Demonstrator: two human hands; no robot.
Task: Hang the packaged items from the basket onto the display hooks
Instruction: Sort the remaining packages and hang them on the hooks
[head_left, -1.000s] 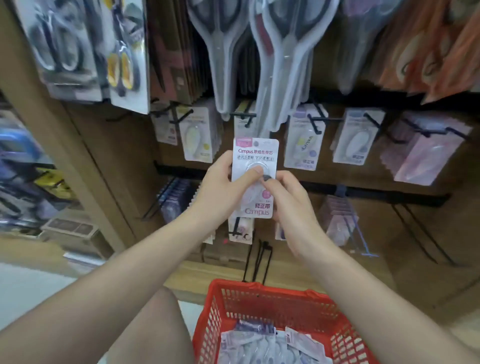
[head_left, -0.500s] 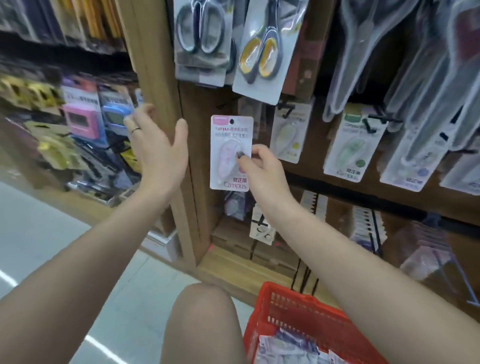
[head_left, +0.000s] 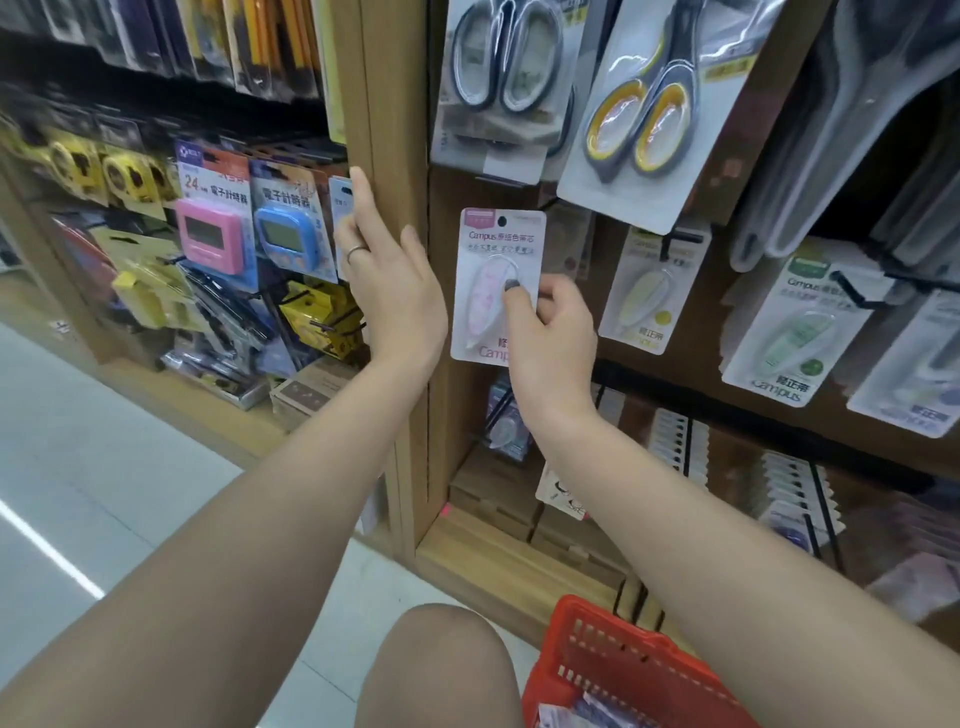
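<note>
Against the wooden back panel just right of the upright post, your right hand pinches a pink Campus correction-tape pack, thumb on its front and fingers curled behind, holding it upright with its hang hole at the top, below the carded scissors. Your left hand is empty, its fingers straight and resting on the post's edge. Below your right forearm, the red basket sits by the shelf base with more packs inside.

Matt wooden post; glossy plastic-fronted package; seemingly plastic basket.
</note>
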